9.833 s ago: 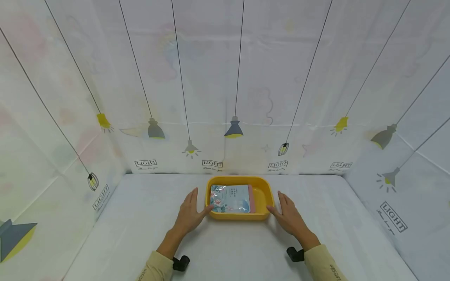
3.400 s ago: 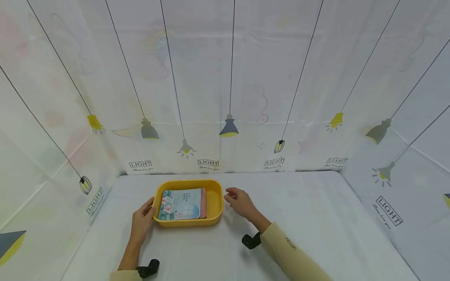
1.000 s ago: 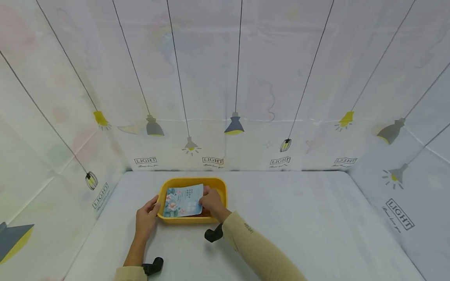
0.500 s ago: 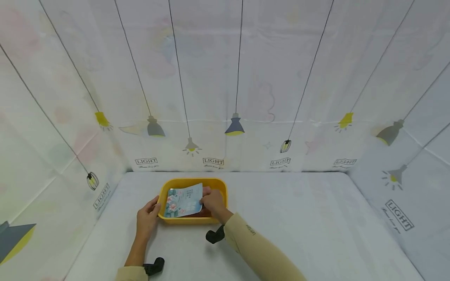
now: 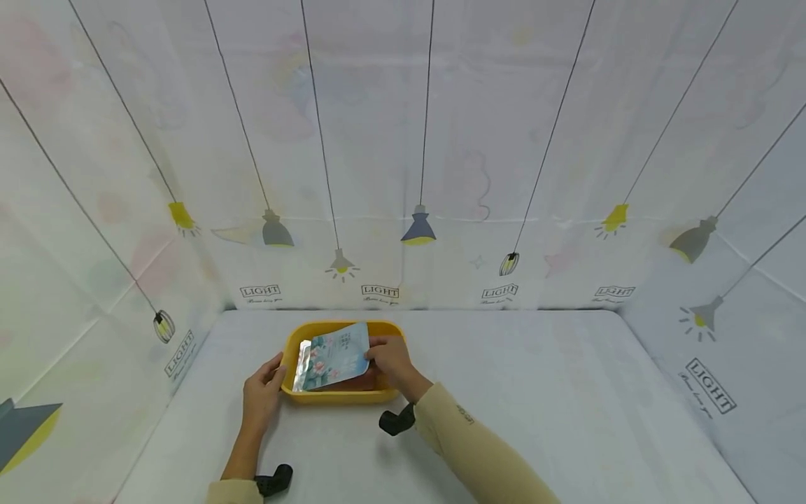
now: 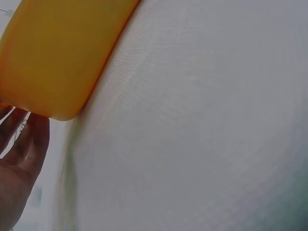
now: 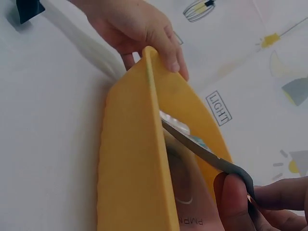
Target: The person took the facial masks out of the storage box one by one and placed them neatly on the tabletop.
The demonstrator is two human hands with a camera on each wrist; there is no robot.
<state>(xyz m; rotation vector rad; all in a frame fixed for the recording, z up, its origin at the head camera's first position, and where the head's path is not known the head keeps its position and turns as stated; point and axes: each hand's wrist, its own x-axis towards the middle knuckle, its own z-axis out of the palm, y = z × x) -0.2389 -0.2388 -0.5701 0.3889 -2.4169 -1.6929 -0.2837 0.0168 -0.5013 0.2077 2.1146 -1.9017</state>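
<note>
A yellow plastic basin (image 5: 343,397) stands on the white table, left of the middle. My left hand (image 5: 263,392) holds its left end, with the thumb over the rim in the right wrist view. My right hand (image 5: 393,360) pinches the right edge of a light blue floral sachet (image 5: 340,357), thumb on top. That edge is lifted, and the sachet slopes down toward the basin's left end. A silvery strip (image 5: 301,367) shows along its left side. Beneath lies a pinkish sachet (image 7: 192,202) with dark lettering, partly hidden by the blue one.
The white-covered table (image 5: 535,406) stretches to the right of the basin. A white curtain (image 5: 403,154) printed with lamps closes off the back and sides. Black wrist cameras (image 5: 397,422) sit on both wrists.
Earlier the basin slid left from the table's middle. Since then my right hand took the blue sachet's edge, lifted it and drew it rightward. The silvery strip now shows.
</note>
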